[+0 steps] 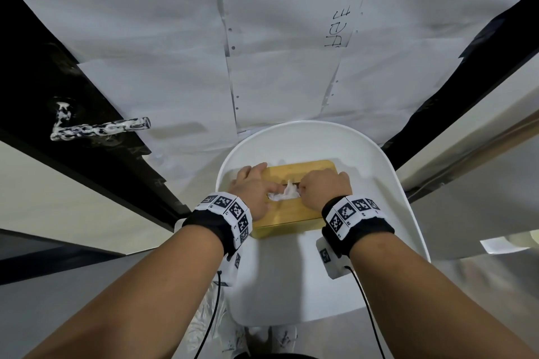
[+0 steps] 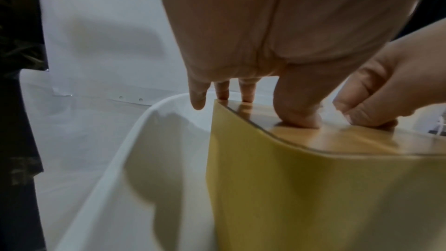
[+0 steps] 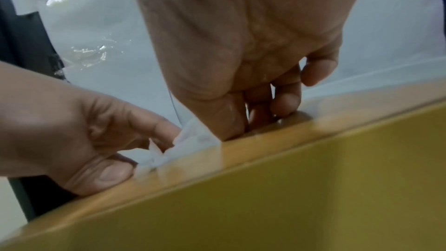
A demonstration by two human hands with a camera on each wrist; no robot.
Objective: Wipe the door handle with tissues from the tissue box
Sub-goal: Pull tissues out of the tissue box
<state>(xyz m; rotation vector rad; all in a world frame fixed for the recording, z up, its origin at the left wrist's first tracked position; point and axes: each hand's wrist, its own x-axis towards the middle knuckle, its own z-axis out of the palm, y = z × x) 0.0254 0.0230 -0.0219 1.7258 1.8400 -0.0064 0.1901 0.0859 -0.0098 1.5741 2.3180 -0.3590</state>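
Plainly the job is only at its first step. The right hand has thumb and forefinger pressed together on a tuft of tissue that stands out of the slot in the lid; its other fingers are curled, their tips touching the wood, as the right wrist view shows. The left hand lies flat on the lid with its fingers spread and pressing down toward the far left corner, its thumb beside the tuft, steadying the tissue box rather than gripping it.

The tissue is not yet free: most of it appears to be inside the box, with only a crumpled peak showing between the two hands. The box, yellow-sided with a wooden lid, sits on a white chair seat, toward the seat's far edge and near its left rim.

Well apart from all this, up and to the left of the seat, the door handle sticks out from the dark door edge, coated in white smears and untouched. So what remains, in my judgement, is nearly everything: drawing the sheet clear, carrying it over to the handle, and wiping off that residue, likely with more than one tissue.
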